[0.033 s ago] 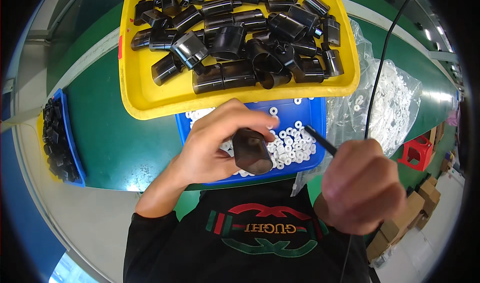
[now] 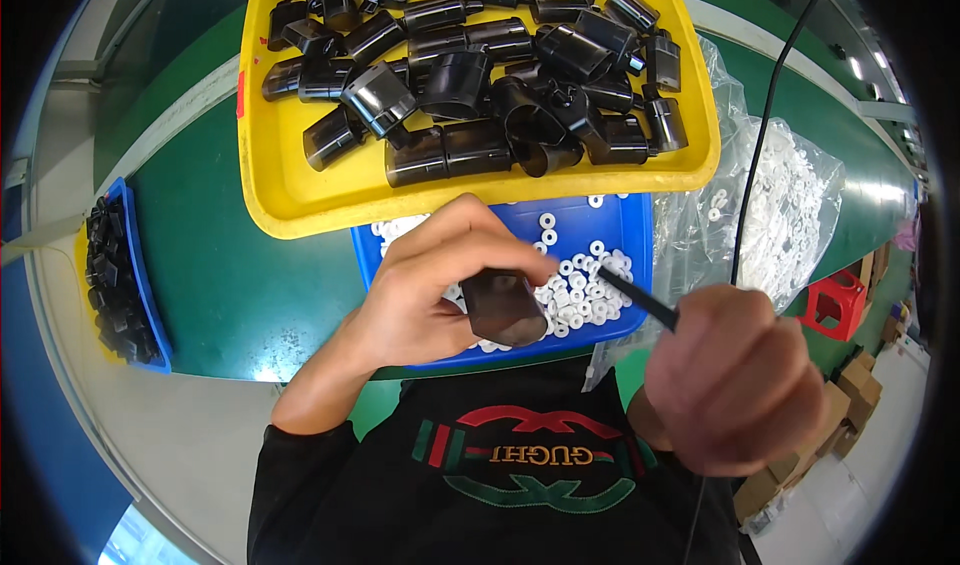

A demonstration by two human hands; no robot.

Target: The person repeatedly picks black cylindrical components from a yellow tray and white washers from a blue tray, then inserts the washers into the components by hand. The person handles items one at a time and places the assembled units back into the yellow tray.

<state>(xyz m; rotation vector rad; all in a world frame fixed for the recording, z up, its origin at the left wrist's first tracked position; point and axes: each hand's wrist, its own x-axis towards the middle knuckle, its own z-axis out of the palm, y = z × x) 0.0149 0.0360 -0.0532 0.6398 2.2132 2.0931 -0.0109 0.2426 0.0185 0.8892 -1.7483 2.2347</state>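
Left grip (image 2: 420, 290) wrapped firmly around a smoky black housing (image 2: 508, 310), and that piece sits right over the near edge of the blue tray (image 2: 625, 225)! Over at four o'clock from it, the right grip (image 2: 735, 380) is a tight fist, slightly blurred, clenched on a slim dark rod (image 2: 640, 298). The rod aims at ten o'clock, tip over the loose white rings (image 2: 580, 300); touching or not, I can't tell.

Moving out: at twelve o'clock the yellow tray (image 2: 320, 210) overlaps the blue one, heaped with more dark housings (image 2: 455, 85). At two, a clear bag (image 2: 785, 215) full of white pieces, a black cable (image 2: 757, 145) hanging across it. Way out at nine, a second blue tray (image 2: 145, 275) of black parts, all on the green desk (image 2: 250, 305). Three o'clock, a red stool (image 2: 835, 305)!
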